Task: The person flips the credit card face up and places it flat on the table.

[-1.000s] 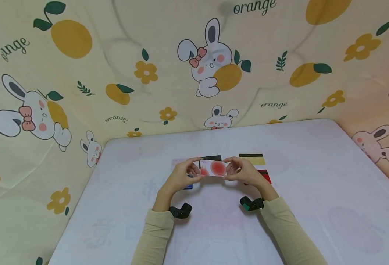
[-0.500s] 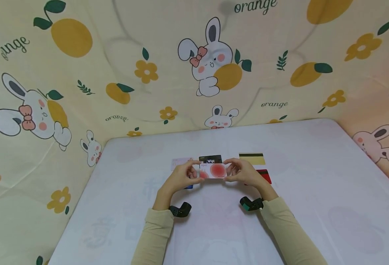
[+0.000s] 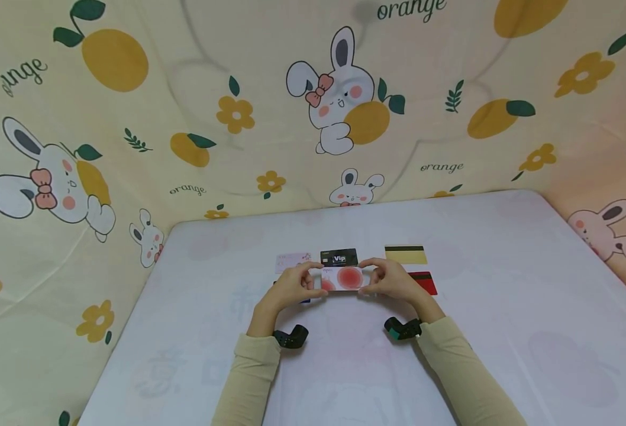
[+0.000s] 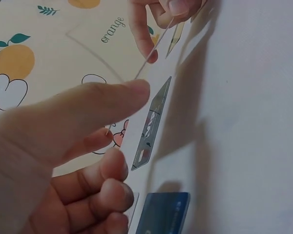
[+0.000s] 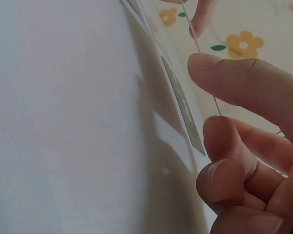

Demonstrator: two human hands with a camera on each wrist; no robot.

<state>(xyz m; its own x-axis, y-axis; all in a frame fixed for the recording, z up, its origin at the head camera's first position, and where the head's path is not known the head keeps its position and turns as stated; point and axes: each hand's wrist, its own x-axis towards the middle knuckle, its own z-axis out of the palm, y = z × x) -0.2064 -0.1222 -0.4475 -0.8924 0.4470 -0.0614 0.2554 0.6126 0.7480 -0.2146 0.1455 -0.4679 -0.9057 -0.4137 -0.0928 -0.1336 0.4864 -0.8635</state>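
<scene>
Pale tabletop (image 3: 345,373), two hands over it, white-and-red card (image 3: 342,279) pinched between them.
Left hand (image 3: 294,285) pinches card's left end, right hand (image 3: 393,279) its right end, thumbs on the near edge; card is off the tabletop, printed face to head camera. Black "Vip" card (image 3: 338,257) flat just beyond held card, between hands. Pink card (image 3: 291,260) beyond left hand; blue card (image 4: 163,214) partly under it. Gold card (image 3: 406,256) beyond right hand; red card (image 3: 426,284) partly hidden by it.

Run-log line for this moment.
white rectangular card with red circles: held above white table; left grip: pinching left end; right grip: pinching right end
</scene>
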